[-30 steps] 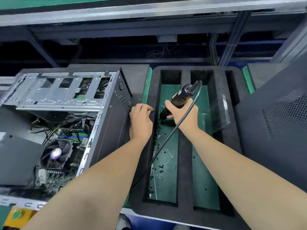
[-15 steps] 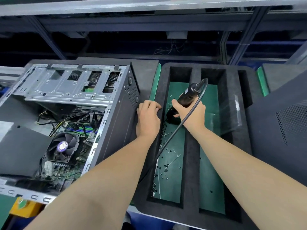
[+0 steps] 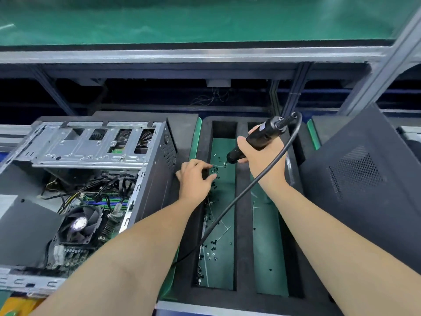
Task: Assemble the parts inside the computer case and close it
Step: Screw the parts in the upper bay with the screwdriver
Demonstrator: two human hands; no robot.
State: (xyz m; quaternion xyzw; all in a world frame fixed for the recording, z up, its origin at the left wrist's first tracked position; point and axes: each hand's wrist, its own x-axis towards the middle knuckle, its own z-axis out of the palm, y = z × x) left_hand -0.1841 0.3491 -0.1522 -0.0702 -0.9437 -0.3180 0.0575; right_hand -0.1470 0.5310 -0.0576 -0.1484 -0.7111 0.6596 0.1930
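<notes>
The open computer case (image 3: 91, 153) lies on the left, its fan (image 3: 77, 224) and cables exposed. A black foam tray (image 3: 242, 213) with two green-floored slots stands beside it, and several small black screws (image 3: 214, 245) lie loose in the left slot. My left hand (image 3: 194, 181) hangs over the tray's left rim, fingers loosely curled with the tips among the screws. I see nothing held in it. My right hand (image 3: 262, 160) grips a black electric screwdriver (image 3: 259, 139), its tip pointing down-left just above the screws. Its cable (image 3: 230, 206) loops down across the tray.
A black side panel (image 3: 355, 179) with a perforated vent leans at the right of the tray. White cable ties (image 3: 222, 231) lie among the screws. A metal-framed shelf (image 3: 205, 53) with a green mat runs across above the bench.
My left hand has slid from the tray's rim out over the screws. My right hand has lifted the screwdriver slightly. The view has tilted upward.
</notes>
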